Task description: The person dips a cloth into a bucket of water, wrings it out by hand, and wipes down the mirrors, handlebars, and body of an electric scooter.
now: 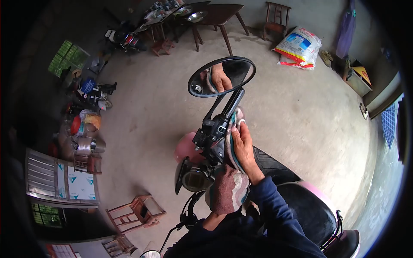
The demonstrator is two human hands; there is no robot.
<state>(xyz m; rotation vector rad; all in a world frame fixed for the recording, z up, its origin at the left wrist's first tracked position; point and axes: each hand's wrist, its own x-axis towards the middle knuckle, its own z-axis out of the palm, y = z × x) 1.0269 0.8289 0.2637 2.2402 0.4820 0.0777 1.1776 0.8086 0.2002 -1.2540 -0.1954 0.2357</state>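
A striped cloth (231,185) in brown, white and teal stretches along the handlebar of a pink and black scooter. My right hand (243,144) grips the upper part of this cloth, thumb on top, beside the black handlebar grip (234,101). My left hand is covered by the lower, bunched part of the cloth; only the wrist (214,221) shows, and its fingers are hidden. An oval mirror (241,71) above the grip reflects a hand and the cloth. Near the cloth's lower end is the round dashboard (195,179). The black seat (303,210) lies to the right.
Wooden chairs (137,213) stand at lower left. Farther off are a dark table (219,15), another chair (276,21) and stacked sacks (300,45). A parked motorcycle (127,38) and piled household items line the left side. A second scooter mirror (150,254) is at the bottom edge.
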